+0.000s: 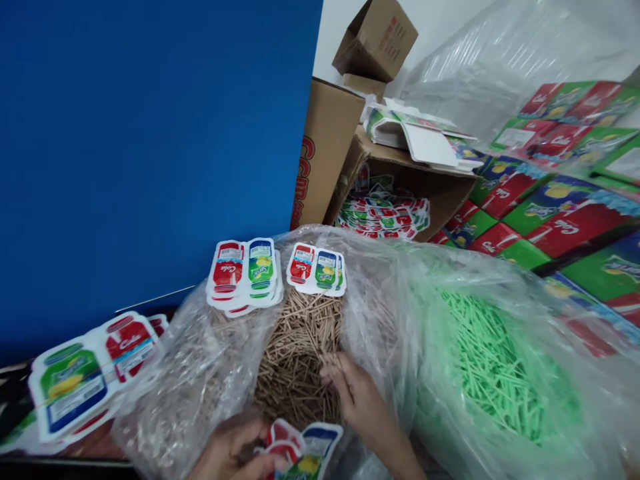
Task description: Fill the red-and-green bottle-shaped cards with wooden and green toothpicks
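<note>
My left hand [240, 445] is closed round a printed bottle-shaped card packet [310, 453] with red cola and blue-green Sprite pictures, near the bottom edge. The packet looks bent at its red half. In the middle, my right hand [353, 390] reaches into a clear plastic bag [373, 327] of thin brown sticks [295, 353]. Its thumb and fingers are pinched together on some of the sticks at the heap's surface. How many it grips is hidden.
Stacked cards [245, 273] and a smaller stack [317, 268] lie on the bags; larger cards [95, 373] lie left. Right is a bag of green sticks [493, 360]. Behind are an open carton [450, 193] of cards, printed boxes [565, 207] and a blue panel [150, 133].
</note>
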A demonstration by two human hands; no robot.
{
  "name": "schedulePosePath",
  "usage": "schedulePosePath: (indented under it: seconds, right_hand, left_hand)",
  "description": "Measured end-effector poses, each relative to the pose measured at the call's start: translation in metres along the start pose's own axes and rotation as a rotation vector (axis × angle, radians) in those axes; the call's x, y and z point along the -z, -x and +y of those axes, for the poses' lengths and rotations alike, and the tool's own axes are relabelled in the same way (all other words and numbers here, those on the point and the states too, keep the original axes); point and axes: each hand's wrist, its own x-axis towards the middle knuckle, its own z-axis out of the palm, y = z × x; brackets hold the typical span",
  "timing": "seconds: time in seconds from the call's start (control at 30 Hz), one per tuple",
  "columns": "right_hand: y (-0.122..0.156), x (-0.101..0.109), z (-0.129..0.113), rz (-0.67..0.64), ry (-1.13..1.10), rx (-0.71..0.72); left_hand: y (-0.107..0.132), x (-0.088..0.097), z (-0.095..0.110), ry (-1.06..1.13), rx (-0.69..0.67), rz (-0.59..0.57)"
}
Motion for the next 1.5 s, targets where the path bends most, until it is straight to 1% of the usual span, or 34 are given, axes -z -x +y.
schedulePosePath:
  seconds: [0.07, 0.13, 0.2, 0.27, 0.3, 0.37, 0.4, 0.47, 0.57, 0.67, 0.8, 0.87, 0.93, 1.07, 1.13, 1.23, 1.3, 1.37, 1.43, 1.5]
  right_hand:
    - [0.0, 0.003, 0.002, 0.035, 0.108, 0.028]
    - [0.001, 0.007, 0.0, 0.136, 0.104, 0.04]
    - [0.002, 0.011, -0.009, 0.245, -0.068, 0.02]
    - [0.004, 0.012, -0.023, 0.281, -0.38, -0.046]
    - [0.005, 0.011, -0.031, 0.251, -0.549, -0.092]
    - [0.007, 0.009, -0.047, 0.115, -0.808, -0.195]
    - [0.008, 0.006, -0.054, 0.045, -0.867, -0.238]
    - [0.008, 0.001, -0.063, -0.035, -0.857, -0.287]
    - [0.005, -0.006, -0.066, -0.066, -0.812, -0.318]
    - [-0.001, -0.01, -0.063, -0.1, -0.894, -0.382]
    - [-0.005, -0.007, -0.056, -0.002, -1.017, -0.417]
    - [-0.003, -0.005, -0.052, 0.032, -0.997, -0.417]
    - [0.001, -0.005, -0.049, 0.03, -0.91, -0.404]
    - [0.006, -0.014, -0.052, -0.055, -0.705, -0.306]
    - [0.005, -0.02, -0.054, -0.085, -0.647, -0.252]
    - [0.004, -0.024, -0.055, -0.074, -0.556, -0.198]
    - [0.004, -0.02, -0.054, -0.071, -0.47, -0.143]
    - [0.007, -0.013, -0.052, -0.076, -0.38, -0.069]
    - [0.01, -0.006, -0.049, -0.061, -0.29, 0.013]
    - [0.015, -0.004, -0.046, -0.04, -0.224, 0.07]
  left_hand:
    - [-0.001, -0.001, -0.001, 0.014, 0.075, -0.01]
    - [-0.004, -0.003, 0.0, -0.008, 0.107, -0.023]
    - [-0.007, -0.005, 0.001, -0.039, 0.111, -0.035]
    - [-0.01, -0.006, 0.003, -0.062, 0.084, -0.047]
    - [-0.012, -0.006, 0.004, -0.069, 0.067, -0.052]
    - [-0.014, -0.007, 0.005, -0.073, 0.035, -0.058]
    - [-0.015, -0.007, 0.005, -0.076, 0.023, -0.059]
    - [-0.016, -0.009, 0.005, -0.091, 0.0, -0.062]
    - [-0.018, -0.011, 0.006, -0.115, -0.057, -0.073]
    - [-0.019, -0.014, 0.009, -0.098, -0.092, -0.081]
    - [-0.019, -0.015, 0.007, -0.114, -0.065, -0.085]
    - [-0.019, -0.016, 0.005, -0.12, -0.047, -0.075]
    - [-0.019, -0.016, 0.005, -0.12, -0.02, -0.078]
    - [-0.023, -0.018, 0.009, -0.104, -0.034, -0.098]
    - [-0.025, -0.02, 0.011, -0.09, -0.051, -0.079]
    - [-0.025, -0.022, 0.009, -0.036, -0.028, -0.014]
    - [-0.024, -0.022, 0.005, 0.043, 0.016, 0.024]
    - [-0.021, -0.02, 0.003, 0.109, 0.049, 0.037]
    - [-0.019, -0.016, 0.003, 0.133, 0.039, 0.01]
    - [-0.018, -0.012, 0.006, 0.134, 0.038, -0.009]
